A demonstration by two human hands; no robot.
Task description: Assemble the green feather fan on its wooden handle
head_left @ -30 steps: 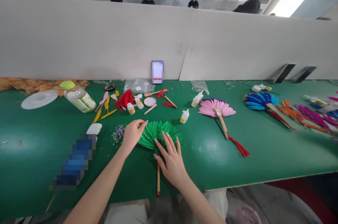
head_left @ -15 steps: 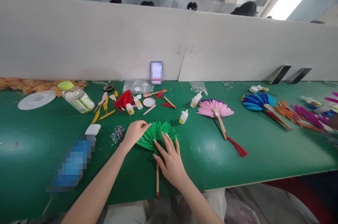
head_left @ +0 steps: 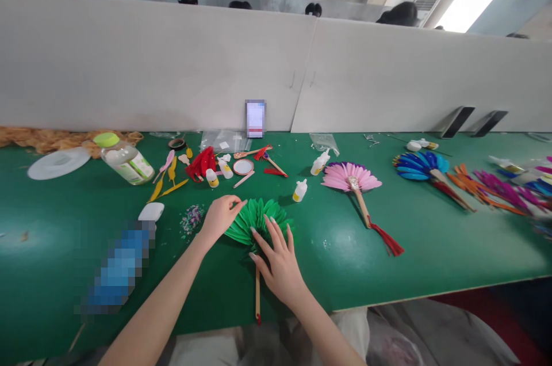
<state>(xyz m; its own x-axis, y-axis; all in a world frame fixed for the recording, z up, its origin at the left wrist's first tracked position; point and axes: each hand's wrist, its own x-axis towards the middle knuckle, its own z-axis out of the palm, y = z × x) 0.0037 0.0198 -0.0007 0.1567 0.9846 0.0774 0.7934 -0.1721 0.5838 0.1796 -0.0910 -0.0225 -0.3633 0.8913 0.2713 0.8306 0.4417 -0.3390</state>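
Note:
A green feather fan point(head_left: 264, 213) lies on the green table with its wooden handle pointing toward me. At the fan's upper left edge, my left hand point(head_left: 222, 217) pinches with thumb and forefinger at a feather tip; the exact grip is too small to make out. My right hand point(head_left: 278, 262) rests with fingers spread over the right and lower part of the feathers, near the top of the handle. A small white glue bottle point(head_left: 299, 190) stands to the right, and a scatter of small sequins point(head_left: 192, 220) lies left of my left hand.
A pink feather fan point(head_left: 352, 179) and a blue one point(head_left: 420, 167) lie to the right. Behind are red feathers point(head_left: 203, 164), a round lid point(head_left: 243, 167) and a phone point(head_left: 256, 119). A clear jar point(head_left: 127, 161) and a blurred blue object point(head_left: 121, 265) are on the left.
Both hands have stayed almost in place on the green fan. At the far right edge, a blurred shape over the feathers has shifted.

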